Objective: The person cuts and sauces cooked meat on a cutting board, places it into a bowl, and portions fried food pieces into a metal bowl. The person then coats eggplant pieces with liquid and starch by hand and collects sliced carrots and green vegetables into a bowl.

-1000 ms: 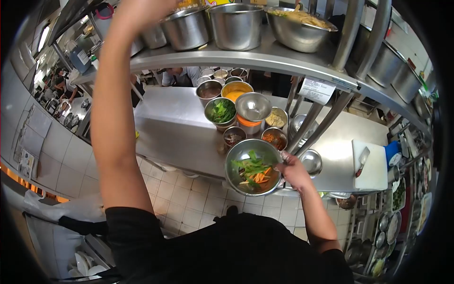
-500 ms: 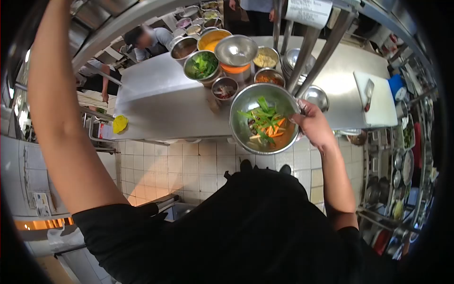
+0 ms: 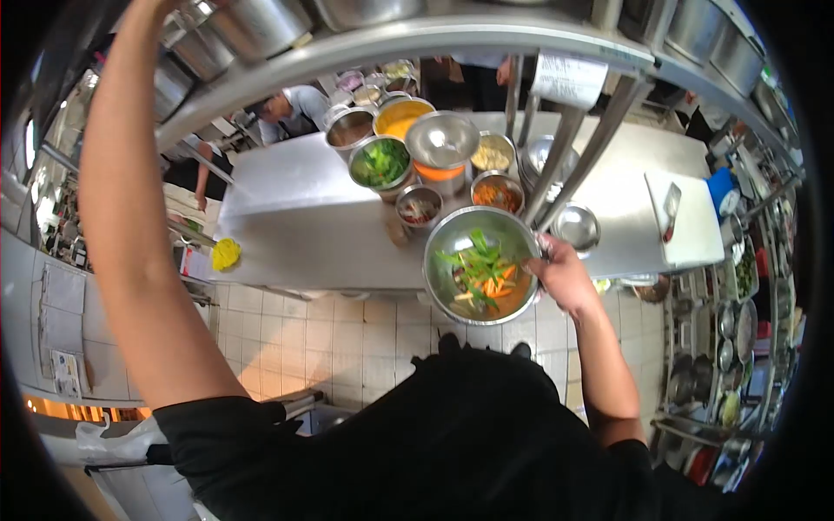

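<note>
My right hand (image 3: 563,271) grips the right rim of a metal bowl (image 3: 443,300), thumb over the edge. In the bowl lie green leaves (image 3: 479,260) and orange carrot strips (image 3: 500,283). My left arm reaches up past the upper shelf at the left; its hand is cut off at the top edge, so its fingers do not show. Just beyond the bowl stand a small container of reddish food (image 3: 419,207), a container of orange pieces (image 3: 498,193), a pot of green leaves (image 3: 380,163) and an upper metal bowl (image 3: 442,140).
A steel counter (image 3: 287,226) runs across, below a steel shelf (image 3: 417,36) with large pots. Slanted posts rise right of the bowl. A cutting board (image 3: 693,221) bears a knife (image 3: 671,213). One co-worker (image 3: 291,113) leans beyond the counter. A yellow item (image 3: 226,254) lies left.
Over the last second the view has shifted, and my raised left arm now appears farther left. My right hand still holds the bowl, which shows slightly lower than half a second ago.
</note>
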Tool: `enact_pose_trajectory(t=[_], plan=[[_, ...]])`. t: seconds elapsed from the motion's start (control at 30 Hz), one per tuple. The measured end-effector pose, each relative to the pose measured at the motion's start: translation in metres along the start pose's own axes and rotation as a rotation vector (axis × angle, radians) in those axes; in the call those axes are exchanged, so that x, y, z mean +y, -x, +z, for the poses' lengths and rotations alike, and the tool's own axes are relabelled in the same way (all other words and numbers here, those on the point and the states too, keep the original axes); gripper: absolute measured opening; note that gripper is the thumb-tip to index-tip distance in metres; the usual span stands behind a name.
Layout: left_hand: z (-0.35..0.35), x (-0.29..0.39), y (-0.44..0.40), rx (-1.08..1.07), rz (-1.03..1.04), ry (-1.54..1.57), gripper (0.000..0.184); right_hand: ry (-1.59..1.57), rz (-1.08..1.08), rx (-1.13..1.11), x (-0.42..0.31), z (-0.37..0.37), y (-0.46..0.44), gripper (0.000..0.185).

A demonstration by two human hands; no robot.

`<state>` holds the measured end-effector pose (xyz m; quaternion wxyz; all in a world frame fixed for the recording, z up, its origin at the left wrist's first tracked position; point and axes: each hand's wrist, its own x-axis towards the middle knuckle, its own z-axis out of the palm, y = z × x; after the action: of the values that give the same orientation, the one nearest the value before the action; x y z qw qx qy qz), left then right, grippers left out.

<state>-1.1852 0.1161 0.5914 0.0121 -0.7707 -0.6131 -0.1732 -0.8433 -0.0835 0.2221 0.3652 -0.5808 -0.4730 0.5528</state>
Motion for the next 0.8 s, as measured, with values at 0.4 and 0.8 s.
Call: enact_pose_trajectory(t=[0.4, 0.8], plan=[[-0.040, 0.017, 0.073, 0.206, 0.257, 0.458, 0.021, 0.002, 0.095, -0.014, 0.006, -0.002, -0.009, 0.037], [0.291, 0.092, 0.201, -0.398, 0.700, 0.501, 0.027, -0.114, -0.010, -0.049, 0.034, -0.019, -0.012, 0.034]])
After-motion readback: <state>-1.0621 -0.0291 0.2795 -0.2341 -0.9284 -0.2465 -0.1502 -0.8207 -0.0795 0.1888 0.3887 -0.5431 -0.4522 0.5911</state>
